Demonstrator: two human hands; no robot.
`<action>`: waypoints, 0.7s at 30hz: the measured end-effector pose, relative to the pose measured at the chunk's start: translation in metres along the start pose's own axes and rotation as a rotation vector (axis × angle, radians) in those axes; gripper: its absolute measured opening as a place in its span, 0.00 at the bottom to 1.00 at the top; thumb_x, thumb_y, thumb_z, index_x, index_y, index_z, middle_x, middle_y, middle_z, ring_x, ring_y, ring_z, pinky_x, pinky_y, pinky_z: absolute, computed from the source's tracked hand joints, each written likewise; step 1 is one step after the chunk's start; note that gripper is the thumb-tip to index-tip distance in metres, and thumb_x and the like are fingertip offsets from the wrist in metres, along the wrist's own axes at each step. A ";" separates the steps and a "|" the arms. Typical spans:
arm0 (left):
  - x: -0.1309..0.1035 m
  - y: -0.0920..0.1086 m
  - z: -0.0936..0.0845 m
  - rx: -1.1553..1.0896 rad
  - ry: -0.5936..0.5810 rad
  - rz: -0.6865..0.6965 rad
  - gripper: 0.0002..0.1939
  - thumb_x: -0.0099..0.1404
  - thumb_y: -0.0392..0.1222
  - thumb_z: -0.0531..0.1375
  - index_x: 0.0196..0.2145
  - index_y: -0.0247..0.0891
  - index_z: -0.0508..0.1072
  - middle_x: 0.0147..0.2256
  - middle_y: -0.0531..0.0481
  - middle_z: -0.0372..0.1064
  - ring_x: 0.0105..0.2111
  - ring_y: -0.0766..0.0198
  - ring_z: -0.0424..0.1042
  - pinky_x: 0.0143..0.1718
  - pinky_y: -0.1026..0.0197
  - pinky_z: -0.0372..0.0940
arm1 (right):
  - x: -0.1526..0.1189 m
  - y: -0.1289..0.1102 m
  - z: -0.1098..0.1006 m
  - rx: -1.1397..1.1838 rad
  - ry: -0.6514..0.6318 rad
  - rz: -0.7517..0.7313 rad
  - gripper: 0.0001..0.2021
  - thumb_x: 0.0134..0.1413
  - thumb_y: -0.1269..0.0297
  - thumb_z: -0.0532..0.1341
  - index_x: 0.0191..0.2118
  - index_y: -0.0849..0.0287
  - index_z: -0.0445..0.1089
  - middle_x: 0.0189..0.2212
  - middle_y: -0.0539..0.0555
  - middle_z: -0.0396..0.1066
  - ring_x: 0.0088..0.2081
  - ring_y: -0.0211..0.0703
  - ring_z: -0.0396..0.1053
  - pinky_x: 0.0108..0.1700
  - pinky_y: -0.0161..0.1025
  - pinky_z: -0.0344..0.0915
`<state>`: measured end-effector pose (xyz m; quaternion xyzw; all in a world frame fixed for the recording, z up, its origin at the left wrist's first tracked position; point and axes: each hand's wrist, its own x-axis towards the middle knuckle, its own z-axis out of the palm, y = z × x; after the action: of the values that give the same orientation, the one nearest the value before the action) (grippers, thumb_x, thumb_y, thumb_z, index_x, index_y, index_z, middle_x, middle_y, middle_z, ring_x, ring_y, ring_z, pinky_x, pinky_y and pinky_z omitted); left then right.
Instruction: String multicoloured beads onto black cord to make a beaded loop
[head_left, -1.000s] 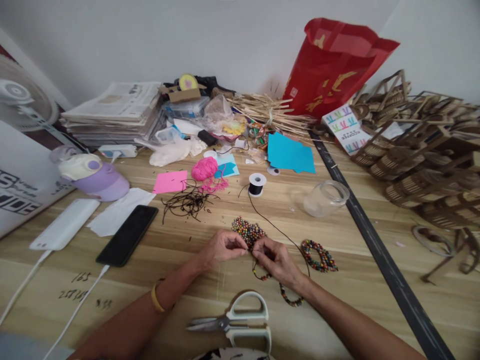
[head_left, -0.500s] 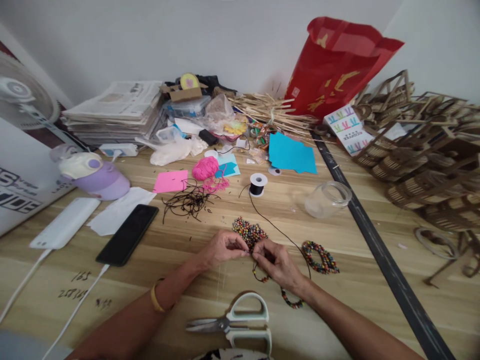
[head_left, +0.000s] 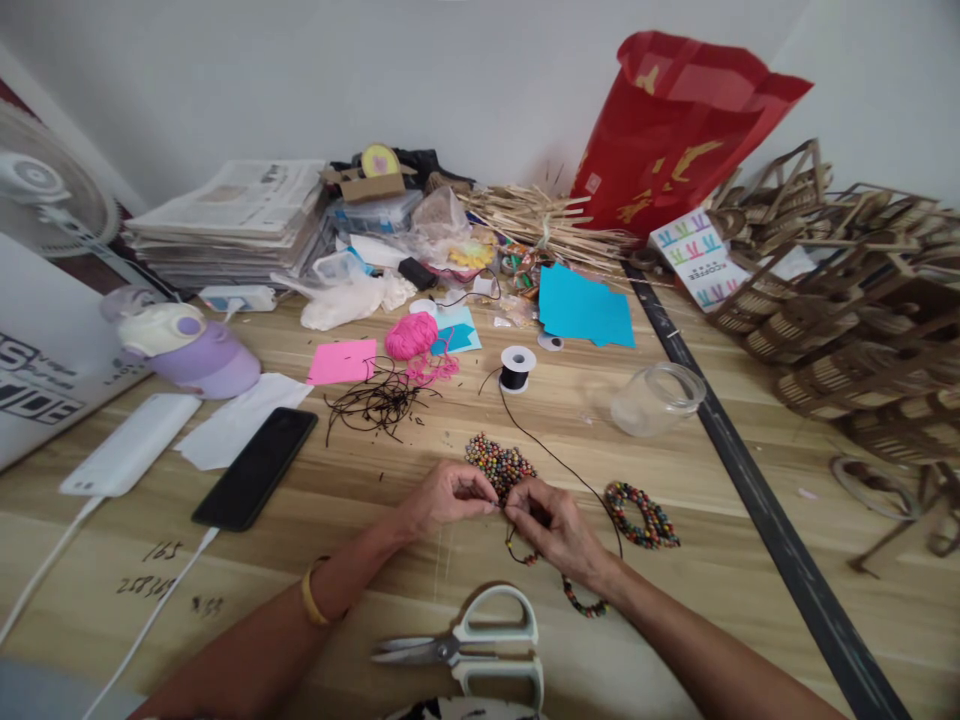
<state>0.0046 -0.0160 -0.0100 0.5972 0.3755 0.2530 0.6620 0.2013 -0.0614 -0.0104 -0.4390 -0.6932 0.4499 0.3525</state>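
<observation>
My left hand [head_left: 454, 492] is closed in a pinch at the near edge of a pile of small multicoloured beads [head_left: 496, 458]; what sits between its fingertips is too small to make out. Almost touching it, my right hand [head_left: 559, 520] pinches a thin black cord [head_left: 555, 457], which runs under that hand from a white spool [head_left: 517, 358]. Strung beads [head_left: 583, 602] hang on the cord and lie below the right wrist. A coiled string of beads [head_left: 643, 515] rests to the right. White-handled scissors [head_left: 495, 632] lie close to me, blades pointing left.
A glass jar [head_left: 656, 400] lies on its side at right, near a black strip [head_left: 739, 470]. Black cord pieces [head_left: 379, 400], pink yarn [head_left: 410, 336] and a phone [head_left: 255, 468] are at left. Brown woven baskets [head_left: 817, 340] crowd the right; newspapers [head_left: 225, 215] stand behind.
</observation>
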 end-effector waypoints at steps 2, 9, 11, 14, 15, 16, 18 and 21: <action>0.000 0.000 0.000 0.005 0.004 -0.005 0.09 0.50 0.39 0.66 0.28 0.30 0.75 0.26 0.47 0.74 0.26 0.67 0.70 0.30 0.66 0.63 | 0.000 -0.001 0.000 -0.001 -0.001 -0.004 0.12 0.60 0.59 0.55 0.29 0.61 0.64 0.20 0.47 0.58 0.23 0.34 0.54 0.25 0.31 0.53; -0.002 0.006 0.001 0.003 0.003 -0.013 0.09 0.49 0.38 0.66 0.28 0.30 0.75 0.26 0.48 0.73 0.27 0.67 0.70 0.32 0.66 0.63 | 0.000 0.000 0.000 -0.014 -0.009 -0.011 0.11 0.60 0.61 0.55 0.29 0.61 0.64 0.20 0.47 0.57 0.23 0.34 0.55 0.25 0.31 0.53; -0.002 0.007 0.002 0.006 0.001 -0.015 0.09 0.50 0.38 0.66 0.28 0.30 0.75 0.27 0.48 0.74 0.27 0.67 0.70 0.32 0.65 0.63 | 0.000 0.001 0.000 -0.019 -0.013 -0.013 0.10 0.60 0.61 0.55 0.29 0.61 0.64 0.20 0.46 0.57 0.23 0.34 0.55 0.26 0.31 0.53; -0.001 0.006 0.002 0.004 -0.004 -0.022 0.08 0.50 0.37 0.66 0.28 0.30 0.75 0.27 0.47 0.74 0.28 0.67 0.71 0.33 0.65 0.64 | 0.000 0.002 0.000 -0.025 -0.013 -0.015 0.10 0.60 0.61 0.56 0.29 0.61 0.64 0.21 0.47 0.58 0.24 0.34 0.55 0.26 0.31 0.53; -0.001 0.006 0.002 0.002 -0.004 -0.022 0.08 0.50 0.37 0.66 0.28 0.30 0.75 0.27 0.47 0.74 0.27 0.67 0.71 0.33 0.65 0.63 | 0.000 0.002 0.001 -0.027 -0.013 -0.017 0.10 0.60 0.61 0.56 0.29 0.61 0.64 0.21 0.47 0.58 0.24 0.34 0.55 0.26 0.31 0.54; -0.001 0.006 0.002 0.001 -0.001 -0.022 0.08 0.50 0.37 0.66 0.28 0.30 0.74 0.27 0.48 0.74 0.27 0.67 0.70 0.32 0.66 0.63 | 0.000 0.003 0.001 -0.028 -0.013 -0.020 0.10 0.60 0.61 0.55 0.29 0.61 0.64 0.21 0.47 0.58 0.24 0.34 0.56 0.26 0.31 0.54; -0.001 0.006 0.002 0.000 0.001 -0.020 0.08 0.49 0.37 0.66 0.27 0.30 0.74 0.26 0.48 0.73 0.27 0.67 0.70 0.32 0.66 0.63 | 0.000 0.003 0.001 -0.033 -0.015 -0.026 0.10 0.60 0.62 0.55 0.29 0.61 0.64 0.21 0.47 0.58 0.24 0.34 0.56 0.26 0.31 0.54; -0.001 0.006 0.003 0.001 -0.004 -0.017 0.08 0.49 0.37 0.66 0.27 0.30 0.74 0.27 0.48 0.73 0.27 0.67 0.70 0.32 0.66 0.63 | 0.000 0.004 0.001 -0.033 -0.019 -0.028 0.09 0.60 0.63 0.55 0.30 0.61 0.64 0.21 0.47 0.58 0.24 0.34 0.56 0.26 0.32 0.54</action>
<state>0.0066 -0.0174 -0.0034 0.5948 0.3793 0.2461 0.6647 0.2017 -0.0612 -0.0142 -0.4307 -0.7099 0.4376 0.3451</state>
